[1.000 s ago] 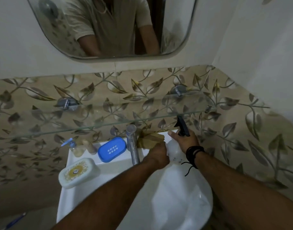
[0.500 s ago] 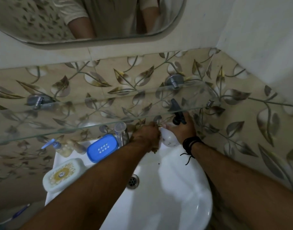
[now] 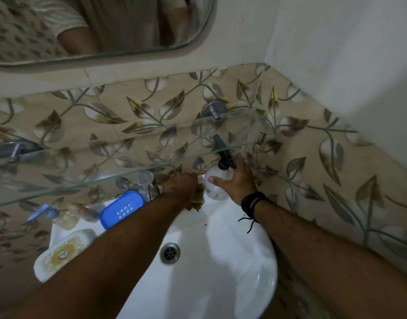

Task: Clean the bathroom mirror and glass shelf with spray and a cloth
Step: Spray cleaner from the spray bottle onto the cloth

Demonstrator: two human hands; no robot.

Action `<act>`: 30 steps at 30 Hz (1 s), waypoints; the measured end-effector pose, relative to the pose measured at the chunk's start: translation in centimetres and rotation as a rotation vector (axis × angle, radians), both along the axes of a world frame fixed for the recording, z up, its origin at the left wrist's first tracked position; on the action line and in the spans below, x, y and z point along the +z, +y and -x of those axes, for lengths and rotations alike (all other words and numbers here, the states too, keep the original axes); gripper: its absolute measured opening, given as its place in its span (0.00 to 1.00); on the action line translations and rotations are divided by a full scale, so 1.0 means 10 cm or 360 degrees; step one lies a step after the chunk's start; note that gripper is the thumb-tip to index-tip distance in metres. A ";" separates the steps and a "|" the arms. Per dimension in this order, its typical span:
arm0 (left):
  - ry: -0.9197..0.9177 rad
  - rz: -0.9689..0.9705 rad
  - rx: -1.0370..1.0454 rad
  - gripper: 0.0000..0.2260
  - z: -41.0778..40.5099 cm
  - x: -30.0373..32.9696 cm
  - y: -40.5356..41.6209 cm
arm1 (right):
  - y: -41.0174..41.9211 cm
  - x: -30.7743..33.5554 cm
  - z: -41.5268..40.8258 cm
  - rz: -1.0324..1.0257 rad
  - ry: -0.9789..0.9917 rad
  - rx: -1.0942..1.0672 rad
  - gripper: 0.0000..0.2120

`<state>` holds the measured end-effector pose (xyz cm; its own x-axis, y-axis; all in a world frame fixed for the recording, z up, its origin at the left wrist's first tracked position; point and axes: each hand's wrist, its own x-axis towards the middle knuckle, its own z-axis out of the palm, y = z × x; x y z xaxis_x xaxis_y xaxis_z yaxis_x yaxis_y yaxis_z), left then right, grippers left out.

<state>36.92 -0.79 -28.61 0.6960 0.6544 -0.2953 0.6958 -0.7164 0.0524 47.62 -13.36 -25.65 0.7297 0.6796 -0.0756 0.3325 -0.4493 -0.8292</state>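
Both hands had pushed farther back under the glass shelf since a second ago. Left of the bottle, the left hand was closed on a crumpled tan cloth at the white basin's rear rim. Beside it, the right hand gripped the translucent rounded spray bottle, upright, black nozzle pointing up-left toward the leaf-patterned tiles.

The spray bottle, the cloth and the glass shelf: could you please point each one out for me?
spray bottle [image 3: 217, 180], head view, on its clear body below the black trigger.
cloth [image 3: 196, 202], head view, on the brown fold hanging under the left hand.
glass shelf [image 3: 87, 184], head view, on its front edge.
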 end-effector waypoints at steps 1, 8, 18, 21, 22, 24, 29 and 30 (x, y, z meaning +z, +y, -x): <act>0.0011 0.0008 -0.0007 0.13 0.02 0.05 -0.02 | -0.01 0.00 0.02 0.0012 -0.0004 -0.0021 0.42; 0.0187 -0.0139 -0.0203 0.14 0.22 0.38 -0.25 | -0.36 0.05 0.39 0.0061 -0.0353 -0.0354 0.21; 0.0182 -0.0209 -0.0679 0.13 0.75 1.00 -0.58 | -0.38 0.44 0.97 0.0446 -0.0115 0.0627 0.44; 0.0167 -0.0167 -0.0768 0.17 0.94 1.18 -0.63 | -0.31 0.60 1.11 0.0467 0.0104 0.0767 0.28; 0.0140 -0.0148 -0.0777 0.19 1.00 1.24 -0.64 | -0.29 0.63 1.14 0.0478 0.0141 0.0792 0.21; 0.0077 -0.0147 -0.0747 0.18 1.18 1.38 -0.65 | -0.26 0.73 1.26 0.0521 0.0172 0.0825 0.14; 0.0025 -0.0161 -0.0663 0.15 1.56 1.77 -0.64 | -0.20 1.11 1.59 0.0558 0.0226 0.0934 0.02; 0.0008 -0.0173 -0.0669 0.15 1.63 1.84 -0.62 | -0.18 1.18 1.64 0.0560 0.0272 0.0935 0.02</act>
<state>20.66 -7.02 -10.16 0.9075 0.3418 -0.2443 0.3424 -0.9386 -0.0412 31.18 -15.15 -13.82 0.2081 0.8715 -0.4440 0.4804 -0.4864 -0.7298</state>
